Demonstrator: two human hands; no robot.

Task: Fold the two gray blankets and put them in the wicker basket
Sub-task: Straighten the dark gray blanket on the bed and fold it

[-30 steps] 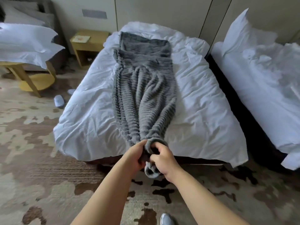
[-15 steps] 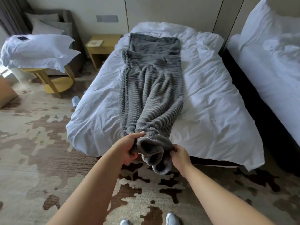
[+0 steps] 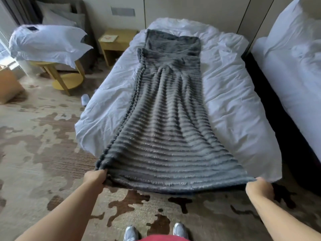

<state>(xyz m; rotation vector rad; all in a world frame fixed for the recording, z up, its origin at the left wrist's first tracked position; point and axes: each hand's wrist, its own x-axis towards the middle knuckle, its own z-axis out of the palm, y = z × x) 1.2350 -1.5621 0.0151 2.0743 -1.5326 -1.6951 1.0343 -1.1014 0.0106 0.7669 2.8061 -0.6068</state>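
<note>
Both hands spread wide, left hand (image 3: 94,178), right hand (image 3: 259,187), gripping gray blanket (image 3: 171,129) corners

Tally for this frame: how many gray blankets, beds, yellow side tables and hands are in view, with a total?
Gray blankets: 1 (gray blanket; a second cannot be told apart)
Beds: 2 (bed, second bed)
Yellow tables: 2 (round table, nightstand)
Hands: 2 (left hand, right hand)
Total: 7
</note>
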